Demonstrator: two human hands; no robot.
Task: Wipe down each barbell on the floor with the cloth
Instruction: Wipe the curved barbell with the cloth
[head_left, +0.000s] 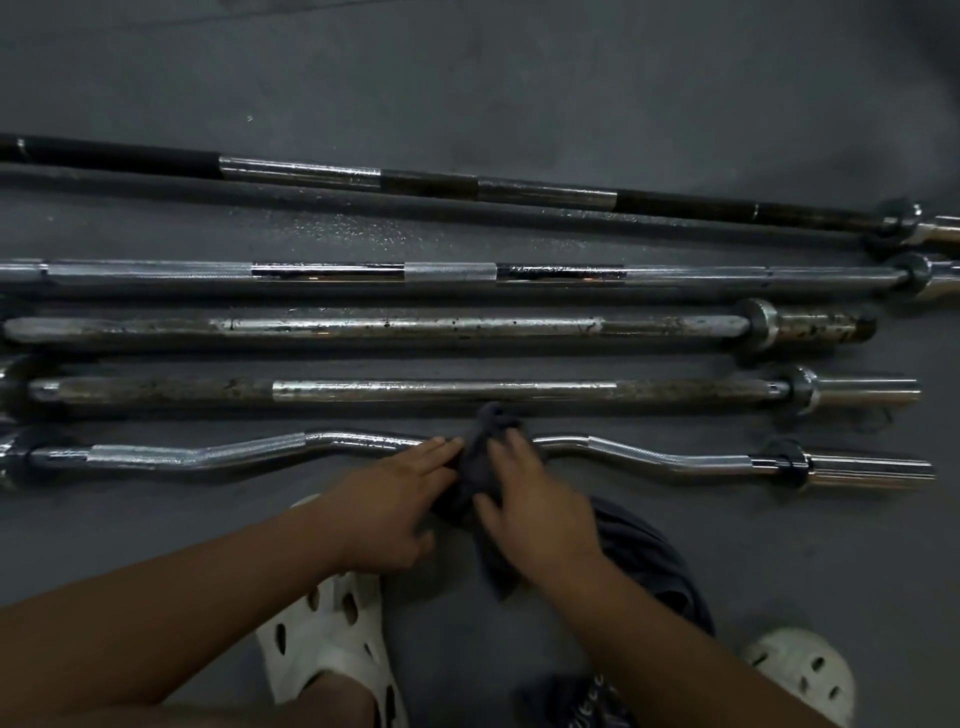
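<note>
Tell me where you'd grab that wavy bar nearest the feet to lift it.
Take the wavy bar by its two rough slanted sections, one hand each. Their texture looks made for gripping, and they sit evenly either side of the middle, so it should lift level. The cloth covers only the middle. Come from above on the near side; the next bar lies close behind.

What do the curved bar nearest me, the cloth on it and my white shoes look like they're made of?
The curved bar looks like chromed steel: mirror-bright with sharp highlights and knurled matte grip sections. The cloth is dark soft fabric, bunching in folds; fibre unclear. The shoes are likely moulded foam or rubber: white, matte, with punched holes.
</note>
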